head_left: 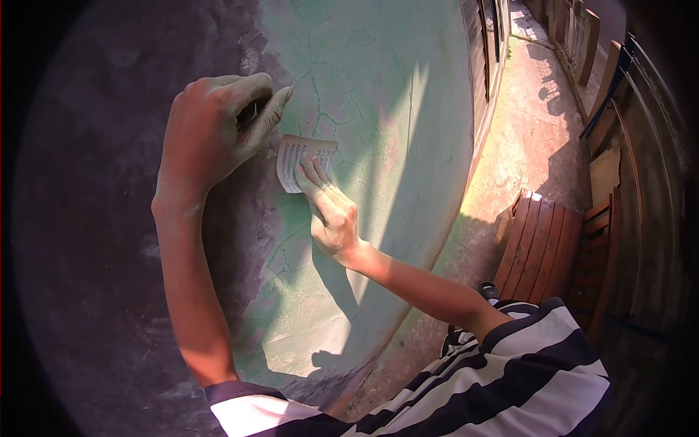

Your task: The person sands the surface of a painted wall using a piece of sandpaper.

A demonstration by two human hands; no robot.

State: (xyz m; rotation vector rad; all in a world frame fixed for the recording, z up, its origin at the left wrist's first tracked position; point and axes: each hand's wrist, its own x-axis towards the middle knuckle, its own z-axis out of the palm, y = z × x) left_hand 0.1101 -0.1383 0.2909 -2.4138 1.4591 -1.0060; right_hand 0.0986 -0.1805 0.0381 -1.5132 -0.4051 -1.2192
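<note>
My right hand point(333, 218) presses a small piece of sandpaper point(290, 162) against the wall point(364, 95), fingers laid over its printed back. Its upper left corner bends slightly away from the wall. Pale dust coats the fingers of this hand. To the left and nearer the camera, my left hand point(211, 131) is raised in a loose curl, with thumb and forefinger close together. I see nothing in it, though its inner fingers are hidden. Green, cracked paint covers the wall's middle, while a dark grey area lies to the left.
A reddish-brown slatted wooden bench point(535, 244) stands at the right. Beyond it a concrete walkway point(535, 124) runs along the wall, with wooden boards point(588, 47) on its far side. Sunlight and shadows fall across the wall and the walkway.
</note>
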